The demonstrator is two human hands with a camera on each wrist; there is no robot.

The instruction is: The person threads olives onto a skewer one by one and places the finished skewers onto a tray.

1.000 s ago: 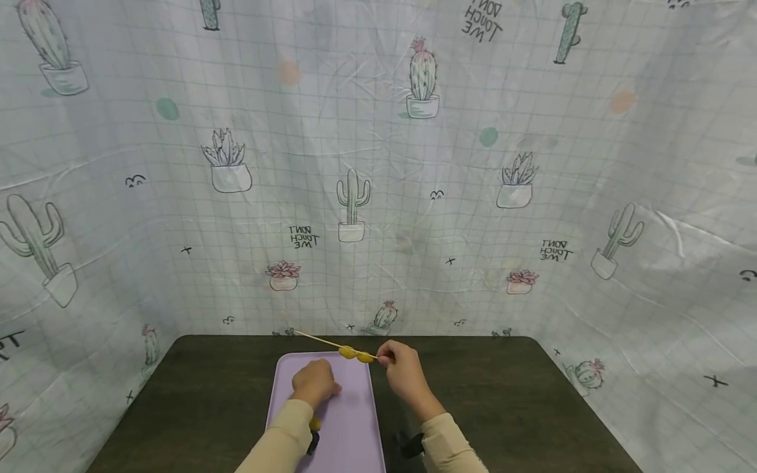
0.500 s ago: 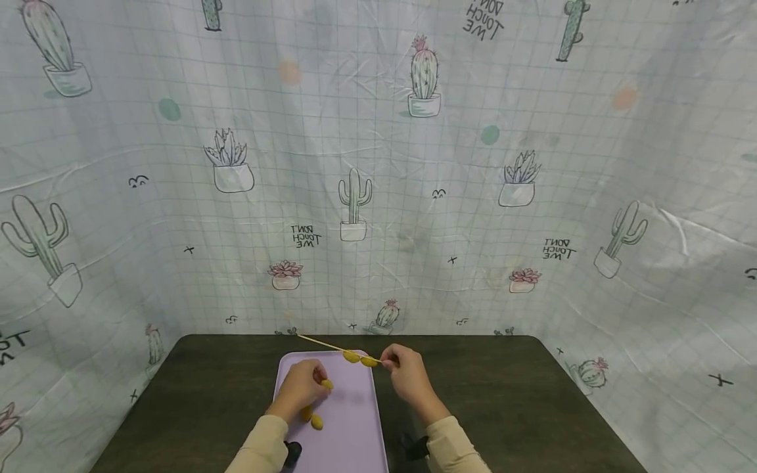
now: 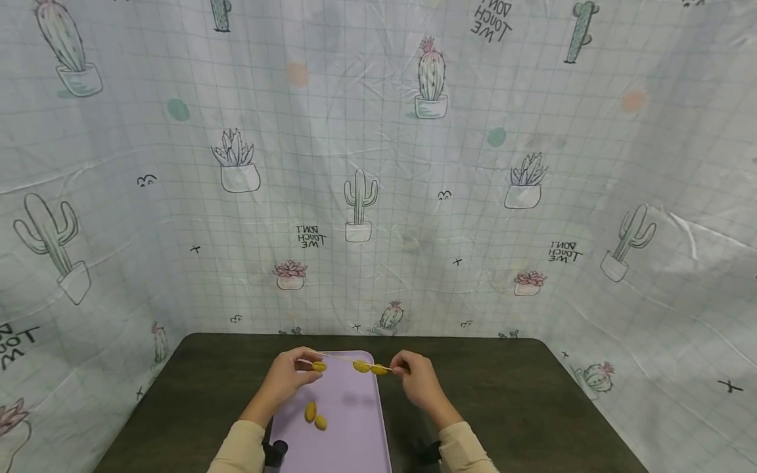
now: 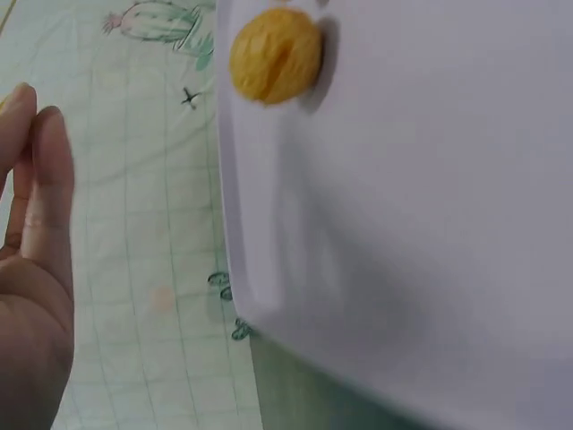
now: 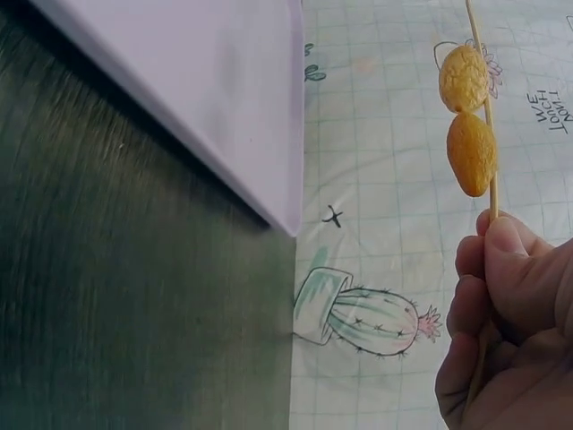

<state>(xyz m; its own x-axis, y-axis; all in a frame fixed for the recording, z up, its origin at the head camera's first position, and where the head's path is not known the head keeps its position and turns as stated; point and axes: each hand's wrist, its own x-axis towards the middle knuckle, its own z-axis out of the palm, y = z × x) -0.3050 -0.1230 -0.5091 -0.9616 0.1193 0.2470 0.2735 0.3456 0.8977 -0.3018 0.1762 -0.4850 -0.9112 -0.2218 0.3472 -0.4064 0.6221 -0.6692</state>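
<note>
My right hand [image 3: 421,380] grips the lower end of a thin wooden skewer [image 5: 494,199], which slants up to the left over the tray. Two yellow, wrinkled oval balls [image 3: 361,366] are threaded on it close to the fingers, touching each other in the right wrist view. With thumb and fingertips, my left hand [image 3: 285,379] pinches another yellow ball [image 3: 319,366], near the skewer's far end; whether they touch cannot be told. Two loose yellow balls [image 3: 310,412] lie on the lilac tray [image 3: 355,433]; one loose ball [image 4: 276,55] fills the top of the left wrist view.
The tray rests on a dark wooden table [image 3: 503,407], its right edge beside my right forearm. Behind and on both sides hangs a pale cactus-print curtain [image 3: 378,164]. A dark wrist mount [image 3: 275,453] sits at my left sleeve.
My left hand has picked up a ball from the tray and raised it up to the skewer's far end. My right hand and the skewer have shifted only slightly.
</note>
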